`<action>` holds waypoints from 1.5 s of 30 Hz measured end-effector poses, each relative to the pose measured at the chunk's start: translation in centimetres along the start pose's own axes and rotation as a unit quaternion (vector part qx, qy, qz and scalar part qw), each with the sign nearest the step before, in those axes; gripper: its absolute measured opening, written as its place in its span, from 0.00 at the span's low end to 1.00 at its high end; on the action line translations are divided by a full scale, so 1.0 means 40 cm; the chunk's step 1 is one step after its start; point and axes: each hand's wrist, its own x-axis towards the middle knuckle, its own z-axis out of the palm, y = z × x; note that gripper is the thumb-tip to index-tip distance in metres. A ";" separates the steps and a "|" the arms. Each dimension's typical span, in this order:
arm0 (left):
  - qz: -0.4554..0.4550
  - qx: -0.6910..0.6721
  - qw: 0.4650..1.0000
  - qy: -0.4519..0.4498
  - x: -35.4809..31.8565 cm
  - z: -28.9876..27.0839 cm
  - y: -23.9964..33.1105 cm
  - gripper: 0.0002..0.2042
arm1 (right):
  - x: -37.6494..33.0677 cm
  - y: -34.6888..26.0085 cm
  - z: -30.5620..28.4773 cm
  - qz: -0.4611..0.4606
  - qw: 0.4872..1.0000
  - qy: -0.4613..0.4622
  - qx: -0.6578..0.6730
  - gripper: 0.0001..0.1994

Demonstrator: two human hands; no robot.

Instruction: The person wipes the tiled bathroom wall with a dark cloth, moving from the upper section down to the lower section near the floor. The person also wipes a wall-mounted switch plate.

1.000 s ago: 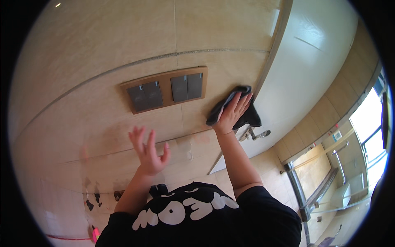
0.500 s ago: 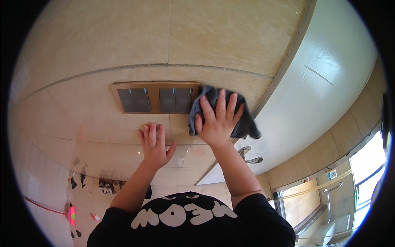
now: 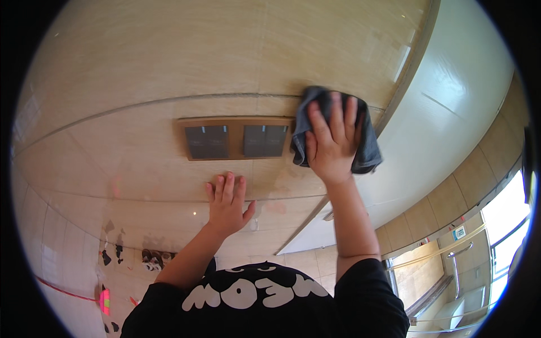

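Note:
Against the beige tiled wall (image 3: 141, 62), my right hand (image 3: 335, 147) holds a dark grey cloth (image 3: 367, 147) pressed flat under its spread fingers. The cloth lies just right of a brown-framed switch panel (image 3: 236, 122), its left edge close to or at the frame. The panel has dark grey rockers. My left hand (image 3: 227, 205) rests below the panel on the wall, fingers stretched out, with nothing in it. The cloth's middle is hidden behind my right hand.
A white door (image 3: 445, 84) and its frame stand to the right, the handle mostly hidden by my right forearm. Shoes (image 3: 151, 259) lie on the floor at lower left, near a broom (image 3: 105, 301) with a pink and green head. A window (image 3: 507, 225) is at far right.
My right hand has moved the cloth upward and to the right, off the lower right side of the panel. My left hand still lies below the panel. The whole view has shifted slightly.

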 end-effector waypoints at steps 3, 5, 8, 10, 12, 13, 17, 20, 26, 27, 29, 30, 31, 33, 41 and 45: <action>0.040 -0.026 0.998 -0.036 -0.002 -0.047 -0.027 0.33 | 0.070 0.014 -0.012 -0.126 0.980 -0.086 0.127 0.21; 0.046 -0.062 0.995 -0.056 0.000 -0.074 -0.044 0.31 | 0.112 -0.008 -0.045 -0.134 0.973 -0.123 0.139 0.23; 0.051 -0.129 0.987 -0.084 0.008 -0.121 -0.065 0.29 | 0.138 -0.038 -0.056 -0.151 0.964 -0.146 0.164 0.21; 0.053 -0.167 0.980 -0.097 0.013 -0.146 -0.077 0.28 | 0.148 -0.072 -0.060 -0.149 0.959 -0.157 0.185 0.19; 0.063 -0.199 0.972 -0.107 0.023 -0.166 -0.095 0.26 | 0.165 -0.126 -0.068 -0.129 0.955 -0.172 0.202 0.18; 0.067 -0.212 0.970 -0.102 0.028 -0.173 -0.102 0.26 | 0.171 -0.145 -0.060 -0.131 0.956 -0.167 0.204 0.17; 0.070 -0.265 0.957 -0.095 0.025 -0.187 -0.126 0.24 | 0.178 -0.189 -0.041 -0.131 0.957 -0.157 0.208 0.17; 0.073 -0.282 0.951 -0.099 0.019 -0.195 -0.140 0.24 | 0.182 -0.208 -0.031 -0.144 0.959 -0.155 0.187 0.18; 0.079 -0.289 0.949 -0.095 0.016 -0.214 -0.153 0.22 | 0.243 -0.312 0.010 -0.222 0.942 -0.163 0.190 0.25; 0.079 -0.291 0.949 -0.094 0.013 -0.216 -0.158 0.22 | 0.252 -0.330 0.015 -0.235 0.936 -0.169 0.202 0.24; 0.075 -0.301 0.946 -0.096 0.009 -0.221 -0.163 0.22 | 0.267 -0.362 0.019 -0.260 0.922 -0.182 0.221 0.24; 0.074 -0.307 0.944 -0.097 0.010 -0.222 -0.164 0.22 | 0.266 -0.375 0.031 -0.269 0.915 -0.180 0.242 0.22; 0.078 -0.311 0.942 -0.098 0.012 -0.222 -0.165 0.22 | 0.268 -0.380 0.031 -0.279 0.911 -0.185 0.240 0.22; 0.081 -0.313 0.941 -0.103 0.007 -0.222 -0.170 0.22 | 0.266 -0.389 0.035 -0.300 0.902 -0.194 0.242 0.20; 0.077 -0.320 0.937 -0.114 -0.006 -0.221 -0.177 0.20 | 0.223 -0.281 -0.008 -0.187 0.910 -0.167 0.329 0.11; 0.074 -0.334 0.932 -0.122 -0.013 -0.219 -0.176 0.18 | 0.165 -0.207 -0.039 -0.124 0.929 -0.138 0.319 0.10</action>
